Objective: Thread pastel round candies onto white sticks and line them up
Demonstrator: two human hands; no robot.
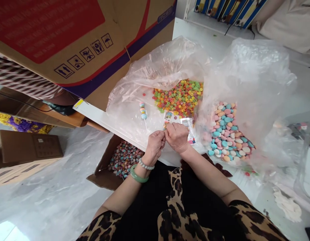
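Note:
My left hand [155,143] is closed in a pinch, its fingertips meeting those of my right hand [177,136], which is closed too. Between them is the lower end of a small printed candy packet [168,116], clear with coloured pieces inside. What exactly each fingertip grips is partly hidden. Left of the packet a candy lollipop [143,111], made of stacked pastel pieces on a white stick, lies on the plastic sheet. Just right of my right hand lies a white printed wrapper [189,129]. Beyond the hands is a heap of small ring candies [181,95] in red, orange, yellow and green.
Pastel oval candies [223,134] fill a clear plastic bag [260,87] at right. A large carton [94,43] stands at the upper left. Below the table's left edge, an open cardboard box [104,177] holds many wrapped candies [124,159]. Blue binders [247,13] stand at the back.

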